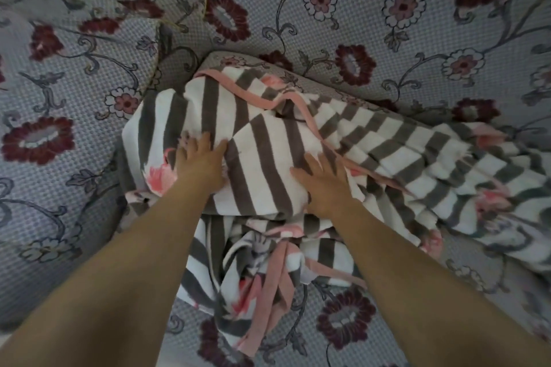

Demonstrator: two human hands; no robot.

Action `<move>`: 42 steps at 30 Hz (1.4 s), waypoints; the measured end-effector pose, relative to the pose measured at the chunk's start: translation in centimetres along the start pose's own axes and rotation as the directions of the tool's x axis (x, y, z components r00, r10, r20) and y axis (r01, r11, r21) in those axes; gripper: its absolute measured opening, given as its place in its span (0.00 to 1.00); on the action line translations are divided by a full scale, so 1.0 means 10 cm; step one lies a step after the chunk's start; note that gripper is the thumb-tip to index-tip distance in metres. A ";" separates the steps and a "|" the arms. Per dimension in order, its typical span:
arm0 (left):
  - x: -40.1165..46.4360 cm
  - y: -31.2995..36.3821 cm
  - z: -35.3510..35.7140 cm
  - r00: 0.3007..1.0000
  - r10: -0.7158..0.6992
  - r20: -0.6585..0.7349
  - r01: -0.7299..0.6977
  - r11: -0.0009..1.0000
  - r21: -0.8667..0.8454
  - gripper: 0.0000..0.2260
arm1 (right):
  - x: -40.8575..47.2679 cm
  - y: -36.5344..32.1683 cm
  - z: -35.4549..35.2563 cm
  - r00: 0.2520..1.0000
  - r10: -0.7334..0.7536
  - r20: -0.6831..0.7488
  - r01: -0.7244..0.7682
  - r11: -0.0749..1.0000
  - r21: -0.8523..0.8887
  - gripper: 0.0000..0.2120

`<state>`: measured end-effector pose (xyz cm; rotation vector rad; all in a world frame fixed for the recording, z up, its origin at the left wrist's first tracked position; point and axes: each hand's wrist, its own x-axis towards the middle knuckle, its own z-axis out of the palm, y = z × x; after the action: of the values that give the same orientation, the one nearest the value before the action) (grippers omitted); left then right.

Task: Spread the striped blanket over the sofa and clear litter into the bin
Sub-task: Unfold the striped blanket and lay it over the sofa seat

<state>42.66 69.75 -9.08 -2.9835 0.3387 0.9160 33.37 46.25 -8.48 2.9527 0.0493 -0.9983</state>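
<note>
Pressing flat, left hand [200, 161] and right hand [325, 185] touch striped blanket [262, 158].

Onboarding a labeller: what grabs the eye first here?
The striped blanket, grey and white with pink trim, lies bunched mid-frame on the floral sofa. The left hand and right hand press flat on its folded top.

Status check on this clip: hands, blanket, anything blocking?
Left hand and right hand both flat on the blanket, fingers straight. Blanket bunched in folds on the sofa, not yet spread. No litter or bin in view, nothing blocking.
</note>
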 end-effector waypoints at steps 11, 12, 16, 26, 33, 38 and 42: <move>-0.37 0.29 0.39 0.912 0.147 0.382 -0.219 0.964 0.152 0.19 | -0.61 0.10 0.56 0.893 -0.194 0.406 0.043 0.936 0.350 0.19; -0.43 0.33 0.40 0.890 0.125 0.439 -0.207 0.968 0.144 0.20 | -0.71 0.11 0.57 0.878 -0.230 0.420 0.049 0.916 0.398 0.16; -0.54 0.63 0.23 0.943 0.156 0.292 -0.187 0.979 0.080 0.18 | -0.85 0.32 0.39 0.978 -0.146 0.151 0.064 0.892 0.448 0.08; -0.80 2.01 0.43 0.813 0.563 0.148 -0.515 0.814 -0.268 0.10 | -0.52 1.43 0.53 0.971 0.175 -0.161 -0.183 0.982 -0.036 0.35; -0.82 2.46 1.08 0.880 0.408 0.245 -0.384 0.913 -0.139 0.13 | -0.44 1.98 0.64 0.961 0.131 -0.245 -0.131 0.991 0.015 0.17; -1.04 3.07 0.94 0.892 0.425 0.156 -0.318 0.834 -0.452 0.11 | -0.90 2.61 0.63 0.923 0.300 -0.242 -0.262 0.949 0.176 0.20; -1.27 3.91 0.95 0.771 0.591 0.236 -0.423 0.753 -0.504 0.17 | -1.36 3.25 0.67 0.865 0.469 -0.176 -0.443 0.880 0.169 0.16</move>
<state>19.13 34.78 -7.50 -2.9902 1.1381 1.8129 19.75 13.30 -5.15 2.9370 -0.7019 -0.6365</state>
